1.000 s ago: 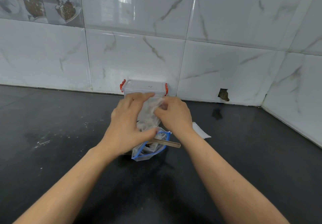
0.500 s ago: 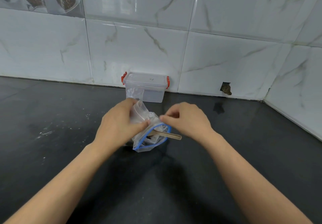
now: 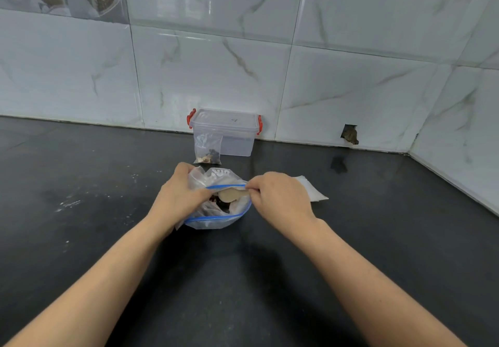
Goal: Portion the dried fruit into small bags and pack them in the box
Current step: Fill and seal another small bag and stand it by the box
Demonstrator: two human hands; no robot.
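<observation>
You scoop fruit from the big bag [image 3: 216,219].
Left hand [image 3: 179,198] grips its mouth open; right hand [image 3: 278,198] fingers pinch the spoon [image 3: 229,194] to dip in.

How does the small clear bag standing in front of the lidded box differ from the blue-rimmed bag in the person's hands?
The small clear plastic bag stands upright against the clear box with red latches, untouched; the larger clear bag with the blue zip rim is gripped by the left hand. The small one looks closed; the larger gapes open with a wooden spoon inside. Both hold dark dried fruit.
</observation>
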